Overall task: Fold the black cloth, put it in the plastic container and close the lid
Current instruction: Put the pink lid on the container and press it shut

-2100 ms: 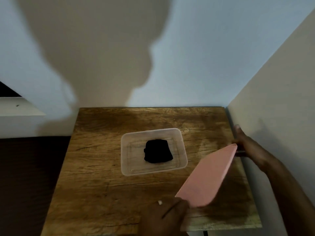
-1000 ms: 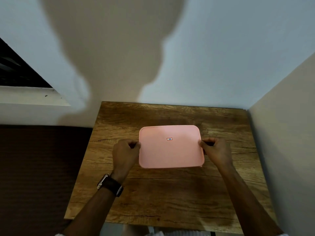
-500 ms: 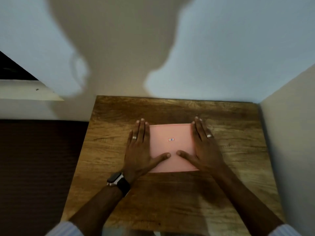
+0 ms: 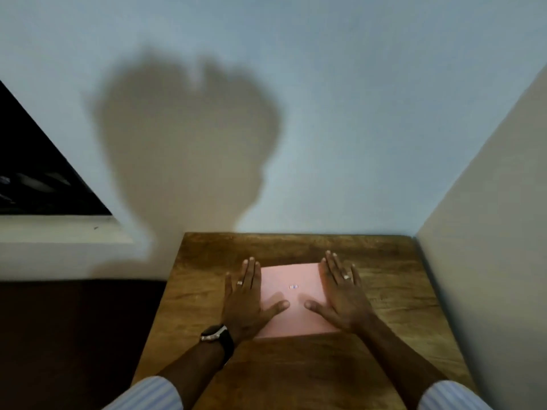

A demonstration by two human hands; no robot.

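Change since half a second ago: little in the hands, both lying flat as before, though the view has tipped up to show more wall. Item: pink lid [image 4: 291,297], set on the container at the middle of the wooden counter [image 4: 393,306]; left hand [image 4: 245,303] and right hand [image 4: 344,300] spread open, palms pressing its two side edges, thumbs pointing inward, neither grip pinching anything. Contents: the black cloth and the container body are hidden under the lid; closing looks nearly finished, a full seal at the rim cannot be confirmed.
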